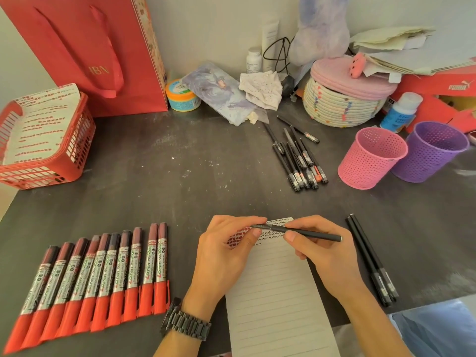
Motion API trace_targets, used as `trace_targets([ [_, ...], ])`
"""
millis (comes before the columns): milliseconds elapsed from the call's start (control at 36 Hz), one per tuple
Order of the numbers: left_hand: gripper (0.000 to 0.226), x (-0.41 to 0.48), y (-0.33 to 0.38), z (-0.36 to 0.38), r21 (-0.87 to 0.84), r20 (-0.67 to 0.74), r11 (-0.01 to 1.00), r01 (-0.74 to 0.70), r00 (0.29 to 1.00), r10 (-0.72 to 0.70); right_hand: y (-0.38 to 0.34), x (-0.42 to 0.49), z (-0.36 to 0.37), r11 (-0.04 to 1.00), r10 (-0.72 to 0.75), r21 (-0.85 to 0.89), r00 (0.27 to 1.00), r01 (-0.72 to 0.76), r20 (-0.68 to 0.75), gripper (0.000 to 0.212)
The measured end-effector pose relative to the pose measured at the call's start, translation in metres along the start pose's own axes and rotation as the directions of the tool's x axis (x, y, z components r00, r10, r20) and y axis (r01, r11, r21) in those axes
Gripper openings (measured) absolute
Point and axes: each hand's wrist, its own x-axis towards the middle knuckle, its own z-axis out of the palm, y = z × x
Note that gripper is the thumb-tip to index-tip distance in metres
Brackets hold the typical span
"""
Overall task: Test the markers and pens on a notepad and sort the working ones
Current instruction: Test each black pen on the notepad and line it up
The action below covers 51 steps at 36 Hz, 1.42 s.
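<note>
Your right hand (322,251) pinches the barrel of a black pen (309,231) and your left hand (226,253) pinches its other end, so both grips are closed on that pen, just above the notepad's (278,292) scribbled top. A row of red markers (98,276) lies left of the grip, two black pens (371,258) right of it.

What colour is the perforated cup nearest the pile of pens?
The cup is pink, clear in the head view.
</note>
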Motion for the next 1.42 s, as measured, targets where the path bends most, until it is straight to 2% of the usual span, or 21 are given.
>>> trace_targets([
  [83,0.023,0.0,-0.001,0.001,-0.008,-0.005,1.0,0.003,1.0,-0.003,-0.002,-0.001,0.001,1.0,0.002,-0.005,1.0,-0.002,-0.006,0.014],
  [583,0.032,-0.002,-0.001,0.003,-0.022,0.02,1.0,0.011,1.0,-0.01,-0.009,-0.002,0.006,0.998,-0.004,-0.056,1.0,0.004,0.001,0.015],
  [722,0.054,-0.002,0.0,0.001,0.121,0.068,0.992,0.044,0.996,-0.053,-0.012,-0.004,0.008,0.998,0.047,0.057,0.991,-0.04,-0.126,0.013],
  [833,0.045,-0.003,-0.004,0.002,0.224,0.102,0.974,0.017,0.994,-0.041,-0.023,-0.012,-0.007,0.984,0.113,0.162,0.969,-0.079,-0.218,0.014],
  [889,0.041,-0.003,-0.006,0.005,0.273,0.112,0.962,-0.003,0.993,-0.029,-0.032,-0.013,-0.027,0.979,0.163,0.158,0.961,-0.129,-0.223,0.014],
  [944,0.037,-0.003,-0.007,0.007,0.3,0.111,0.954,-0.009,0.994,-0.026,-0.041,-0.013,-0.053,0.981,0.189,0.068,0.964,-0.179,-0.187,0.014],
  [1028,0.034,-0.002,-0.008,0.008,0.307,0.11,0.952,0.0,0.993,-0.036,-0.057,-0.014,-0.097,0.951,0.206,-0.214,0.974,-0.223,-0.096,0.024],
  [1111,0.033,-0.001,-0.008,0.009,0.3,0.109,0.954,0.005,0.993,-0.04,-0.068,-0.012,-0.133,0.824,0.284,-0.504,0.958,-0.258,-0.027,0.016],
  [1167,0.032,-0.002,-0.009,0.009,0.297,0.107,0.955,0.012,0.993,-0.045,-0.068,-0.009,-0.148,0.729,0.35,-0.622,0.937,-0.288,-0.023,0.006],
  [1194,0.032,-0.002,-0.009,0.01,0.296,0.107,0.955,0.019,0.993,-0.052,-0.065,-0.008,-0.153,0.683,0.381,-0.664,0.924,-0.305,-0.032,0.006],
  [1250,0.031,-0.002,-0.01,0.01,0.296,0.109,0.955,0.028,0.992,-0.063,-0.057,-0.007,-0.158,0.587,0.432,-0.745,0.901,-0.317,-0.044,0.021],
  [1306,0.031,-0.003,-0.011,0.011,0.3,0.119,0.954,0.03,0.99,-0.069,-0.048,-0.009,-0.16,0.527,0.467,-0.785,0.883,-0.326,-0.053,0.028],
  [1417,0.028,-0.003,-0.009,0.011,0.305,0.135,0.952,0.001,0.99,-0.044,-0.034,-0.015,-0.16,0.569,0.453,-0.743,0.888,-0.353,-0.075,0.026],
])
